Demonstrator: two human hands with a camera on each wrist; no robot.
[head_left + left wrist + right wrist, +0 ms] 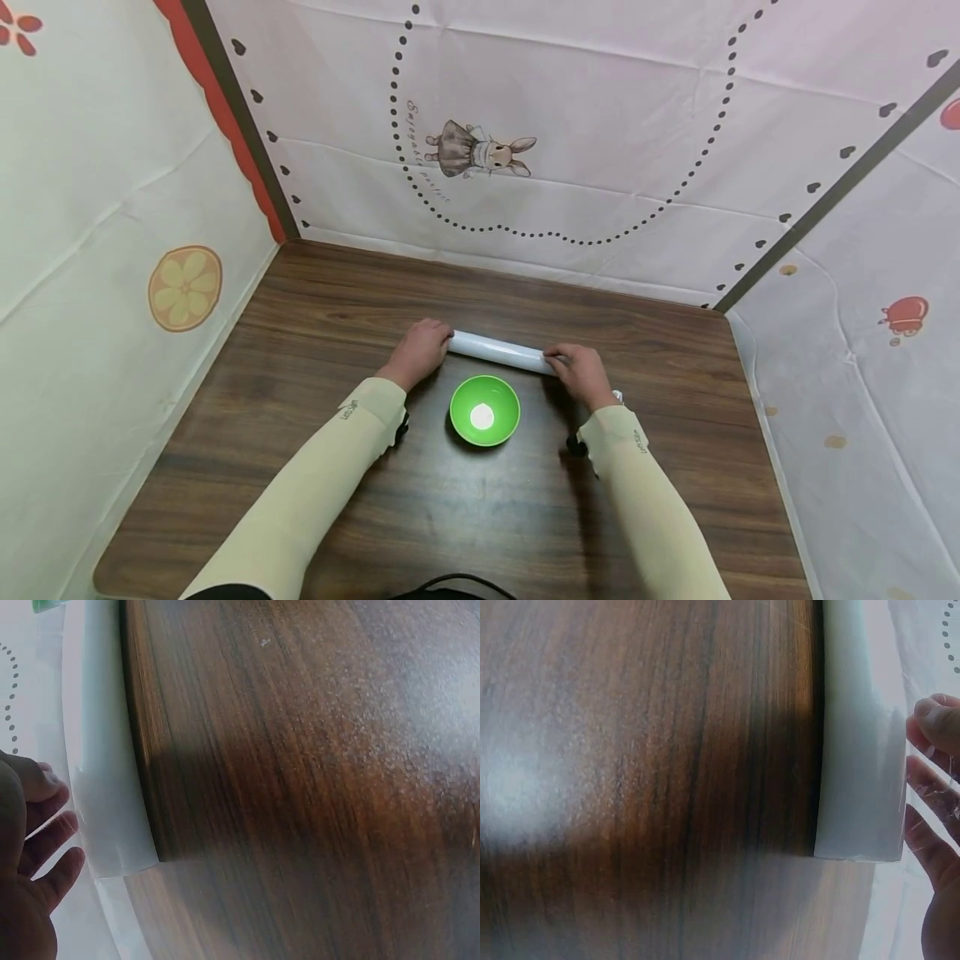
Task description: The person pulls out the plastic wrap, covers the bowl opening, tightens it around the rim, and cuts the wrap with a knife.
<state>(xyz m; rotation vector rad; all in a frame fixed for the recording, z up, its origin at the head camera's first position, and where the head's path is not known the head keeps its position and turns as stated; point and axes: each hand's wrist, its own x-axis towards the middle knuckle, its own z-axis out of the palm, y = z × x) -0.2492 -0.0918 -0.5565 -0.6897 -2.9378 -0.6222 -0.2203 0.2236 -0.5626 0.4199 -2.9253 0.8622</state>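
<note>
A white roll of cling film [501,351] lies crosswise on the wooden table, beyond a green bowl [487,390]. At the roll's left end is my left hand [422,350]; in the left wrist view its thumb meets the forefinger beside the roll, the other fingers loosely bent. Opposite, my right hand [582,375] is at the right end. Clear film stretches over its fingers [934,787] in the right wrist view, with thumb and forefinger pinching the film's edge. The film itself is hard to see in the left wrist view.
The bowl stands between the forearms, with a bright white round spot inside it. A small shiny thing [617,397] shows beside the right wrist. Printed white sheets [600,117] enclose the table [315,308] on three sides. A black cable [465,577] lies at the near edge.
</note>
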